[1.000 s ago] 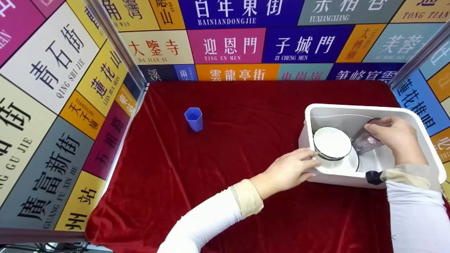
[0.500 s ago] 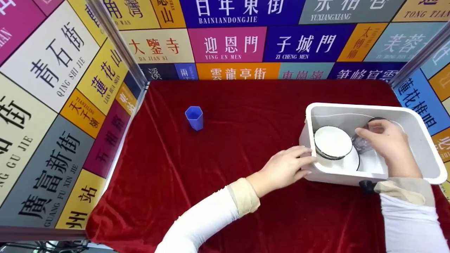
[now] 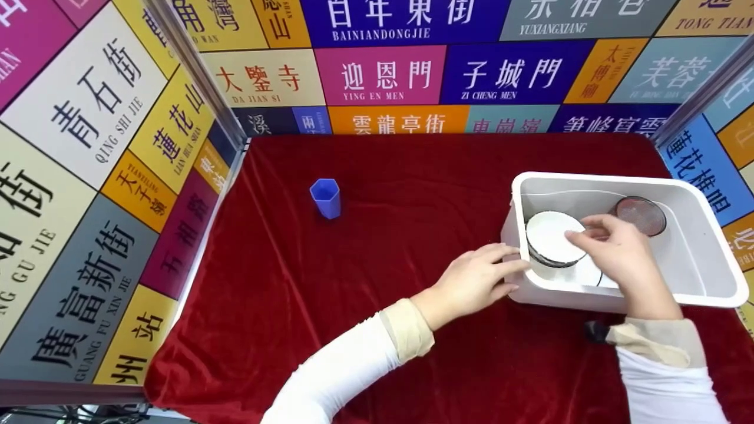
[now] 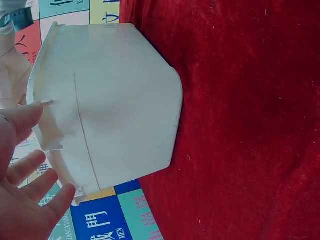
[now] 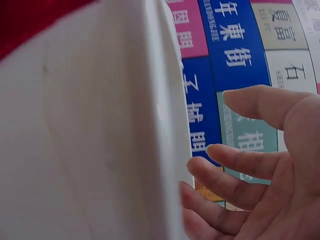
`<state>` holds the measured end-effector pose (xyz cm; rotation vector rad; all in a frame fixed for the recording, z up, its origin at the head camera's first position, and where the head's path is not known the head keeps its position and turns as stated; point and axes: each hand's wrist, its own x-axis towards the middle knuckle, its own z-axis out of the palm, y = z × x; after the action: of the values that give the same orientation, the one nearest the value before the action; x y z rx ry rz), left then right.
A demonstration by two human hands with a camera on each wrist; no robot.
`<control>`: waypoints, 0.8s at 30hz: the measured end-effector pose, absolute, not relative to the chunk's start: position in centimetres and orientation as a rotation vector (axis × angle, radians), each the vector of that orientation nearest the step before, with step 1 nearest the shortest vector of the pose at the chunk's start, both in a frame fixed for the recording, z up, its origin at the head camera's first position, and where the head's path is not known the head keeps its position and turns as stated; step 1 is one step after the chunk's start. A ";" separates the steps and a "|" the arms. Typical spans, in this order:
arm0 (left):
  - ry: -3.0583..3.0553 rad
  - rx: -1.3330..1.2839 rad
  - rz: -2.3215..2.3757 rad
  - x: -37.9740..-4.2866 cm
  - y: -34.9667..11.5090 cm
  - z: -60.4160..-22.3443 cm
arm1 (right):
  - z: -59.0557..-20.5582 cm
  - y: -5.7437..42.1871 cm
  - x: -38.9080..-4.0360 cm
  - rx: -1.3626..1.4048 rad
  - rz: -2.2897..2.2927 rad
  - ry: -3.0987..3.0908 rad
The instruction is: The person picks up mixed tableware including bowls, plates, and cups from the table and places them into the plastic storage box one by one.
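Note:
In the head view my right hand (image 3: 615, 250) reaches into a white plastic bin (image 3: 716, 297), its fingertips at the right edge of a white bowl (image 3: 551, 235). The thumb and fingers stand apart with nothing between them in the right wrist view. That bowl has a dark line below its rim and sits over a dark-rimmed white plate (image 3: 591, 274). Behind my right hand, a dark-tinted clear glass (image 3: 640, 216) shows its round mouth; the hand partly hides it. My left hand (image 3: 474, 280) rests its extended fingers at the bin's left rim.
A blue six-sided cup (image 3: 327, 199) stands on the red cloth (image 3: 383, 235) toward the back left. Panels with printed signs (image 3: 380, 76) wall in the back and both sides. The bin stands close to the right-hand panel.
My right hand has let go of the tinted glass and moved left toward the bowl, leaving the glass's mouth in view. The left hand has shifted slightly left at the rim.

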<state>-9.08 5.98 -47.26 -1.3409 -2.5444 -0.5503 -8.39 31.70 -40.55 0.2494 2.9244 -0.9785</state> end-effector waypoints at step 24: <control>-2.723 -1.137 -0.609 -10.3 2.8 -47.9 | -42.5 26.0 -5.3 0.012 -0.997 2.847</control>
<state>-10.26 2.84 -47.95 -1.1373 -2.7233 -0.6091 -5.27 26.04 -42.49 0.0122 2.8470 -0.9971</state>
